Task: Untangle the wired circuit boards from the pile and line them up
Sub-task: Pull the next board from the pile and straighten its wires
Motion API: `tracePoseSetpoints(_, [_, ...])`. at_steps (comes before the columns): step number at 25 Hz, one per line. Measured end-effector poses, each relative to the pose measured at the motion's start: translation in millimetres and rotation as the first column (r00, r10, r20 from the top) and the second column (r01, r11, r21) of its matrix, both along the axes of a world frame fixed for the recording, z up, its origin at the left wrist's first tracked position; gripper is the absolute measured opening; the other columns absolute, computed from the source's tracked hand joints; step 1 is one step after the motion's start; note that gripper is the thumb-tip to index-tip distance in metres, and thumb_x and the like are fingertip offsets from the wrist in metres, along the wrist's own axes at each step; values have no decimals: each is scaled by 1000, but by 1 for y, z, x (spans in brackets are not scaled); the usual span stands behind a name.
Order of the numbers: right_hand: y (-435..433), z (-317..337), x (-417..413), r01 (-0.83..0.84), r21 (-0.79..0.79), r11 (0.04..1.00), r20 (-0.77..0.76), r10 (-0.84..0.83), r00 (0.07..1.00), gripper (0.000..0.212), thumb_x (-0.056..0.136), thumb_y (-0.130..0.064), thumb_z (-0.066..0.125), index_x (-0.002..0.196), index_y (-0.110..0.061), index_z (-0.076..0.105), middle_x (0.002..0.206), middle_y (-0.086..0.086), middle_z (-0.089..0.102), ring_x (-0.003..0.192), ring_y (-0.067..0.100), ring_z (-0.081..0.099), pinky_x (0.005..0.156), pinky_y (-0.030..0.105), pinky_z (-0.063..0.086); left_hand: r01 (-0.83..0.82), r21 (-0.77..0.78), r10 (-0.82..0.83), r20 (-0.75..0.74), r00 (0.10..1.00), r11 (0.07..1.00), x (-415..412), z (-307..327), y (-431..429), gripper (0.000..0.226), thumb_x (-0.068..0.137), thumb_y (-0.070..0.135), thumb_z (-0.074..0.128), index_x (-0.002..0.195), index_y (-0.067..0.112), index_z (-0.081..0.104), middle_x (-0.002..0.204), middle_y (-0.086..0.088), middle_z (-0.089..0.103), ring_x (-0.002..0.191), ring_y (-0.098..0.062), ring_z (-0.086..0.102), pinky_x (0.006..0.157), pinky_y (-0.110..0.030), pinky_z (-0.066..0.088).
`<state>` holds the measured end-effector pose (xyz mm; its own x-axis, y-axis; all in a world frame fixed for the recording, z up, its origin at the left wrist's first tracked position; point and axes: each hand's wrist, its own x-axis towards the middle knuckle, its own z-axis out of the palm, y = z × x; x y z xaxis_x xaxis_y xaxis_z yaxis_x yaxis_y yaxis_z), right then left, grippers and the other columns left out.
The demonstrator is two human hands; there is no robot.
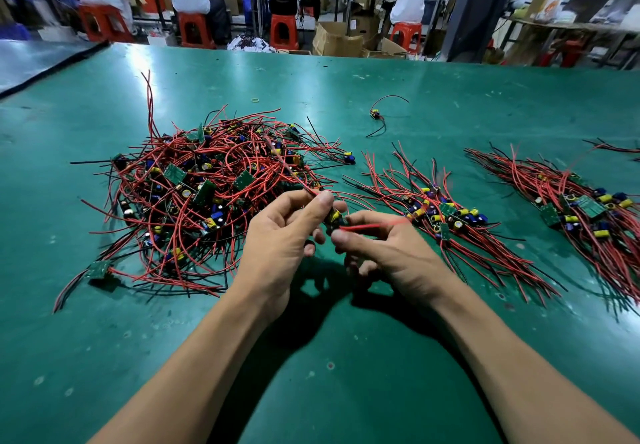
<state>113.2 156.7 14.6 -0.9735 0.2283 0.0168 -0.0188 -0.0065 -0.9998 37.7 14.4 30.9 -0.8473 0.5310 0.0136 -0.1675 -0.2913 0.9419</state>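
Note:
A tangled pile [201,197] of small green circuit boards with red and black wires lies on the left of the green table [346,357]. Between my hands hangs one wired board [334,217] with a yellow part. My left hand [280,239] pinches its red wire near the board, and that wire runs up toward the pile. My right hand [381,246] pinches another red wire that points right, blurred. To the right lie two lined-up rows of boards, a nearer row [446,215] and a further row [588,208].
A single wired board [375,114] lies alone further back, with a small yellow rubber band [255,100] to its left. Beyond the table's far edge, people sit on red stools [284,31] among cardboard boxes [336,40].

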Motion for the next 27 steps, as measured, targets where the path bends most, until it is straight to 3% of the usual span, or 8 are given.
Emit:
tracePoseSetpoints(5, [-1,5,-5,68,-292,954,-89,-97,991,13,82,-30,76,82,-17,74,76,6,69,51,14,60,50,27,52,-49,-3,49,-47,998,999,1,-1,-1,32,67,32,77,94,19,67,87,-1,77,71,-8,64,56,-16,45])
tracePoseSetpoints(10, [8,14,-7,156,-496,854,-1,-181,984,19,79,-36,69,71,-19,71,62,-3,57,44,7,48,41,20,42,169,14,-169,47,984,986,3,-4,0,29,66,6,75,94,16,76,98,-5,76,82,-13,70,64,-21,55])
tracePoseSetpoints(13, [15,18,-4,80,-574,815,22,-83,996,26,82,-38,65,68,-19,56,57,-7,45,39,3,37,35,16,32,276,38,-279,146,949,960,2,-3,0,23,74,3,66,89,16,78,96,-14,75,71,-20,70,61,-25,57])
tracePoseSetpoints(16, [17,19,2,-17,-501,865,56,51,997,31,87,-40,63,66,-20,54,52,-9,43,35,1,33,33,14,27,334,2,-327,208,922,943,0,-3,1,15,87,19,61,90,10,73,87,-17,73,63,-23,68,58,-28,57])
tracePoseSetpoints(19, [15,19,4,-34,-319,947,145,85,986,30,83,-42,69,65,-22,56,51,-7,42,34,1,30,33,13,23,366,-47,-348,223,911,929,5,-6,3,30,72,37,73,85,11,67,84,-19,65,64,-25,61,60,-31,53])
tracePoseSetpoints(22, [10,15,2,-11,-219,976,167,49,985,31,75,-42,76,66,-21,55,52,-3,44,34,1,34,33,13,25,386,-89,-365,190,912,918,5,-9,2,33,63,32,79,84,13,61,83,-15,69,73,-27,60,68,-31,51])
tracePoseSetpoints(27, [9,12,-1,68,-268,961,166,-24,986,26,66,-40,81,66,-18,66,50,-5,42,34,1,38,32,13,34,387,-29,-366,266,892,922,4,-8,1,34,69,12,74,100,9,59,92,-21,73,72,-28,72,68,-31,58])
